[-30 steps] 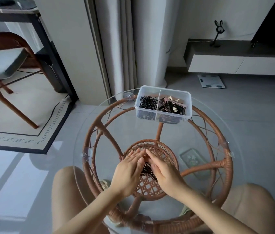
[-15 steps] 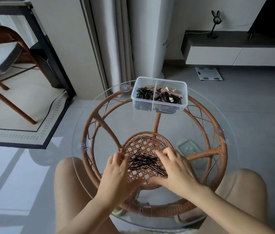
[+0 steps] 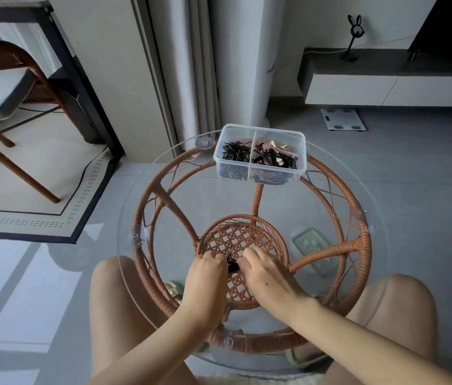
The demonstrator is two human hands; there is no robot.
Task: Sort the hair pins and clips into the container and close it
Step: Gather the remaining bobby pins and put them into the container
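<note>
A clear plastic container (image 3: 301,151) with a middle divider stands open at the far side of the round glass table (image 3: 330,190). Black hair pins (image 3: 234,154) fill its left half; pink, gold and black clips (image 3: 275,158) fill its right half. Near me, my left hand (image 3: 205,276) and my right hand (image 3: 263,273) are pressed together on the glass, squeezing a small bunch of black hair pins (image 3: 232,266) between their fingertips. Most of that bunch is hidden by my fingers.
The table's rattan frame (image 3: 358,245) shows through the glass, and so does a pale object (image 3: 313,252) below it at the right. My knees sit under the near edge. A chair (image 3: 2,87) stands at the far left and a low cabinet (image 3: 386,87) at the far right.
The pins lay spread out between my hands half a second ago. Both hands have closed in and gathered them into a tight bunch.
</note>
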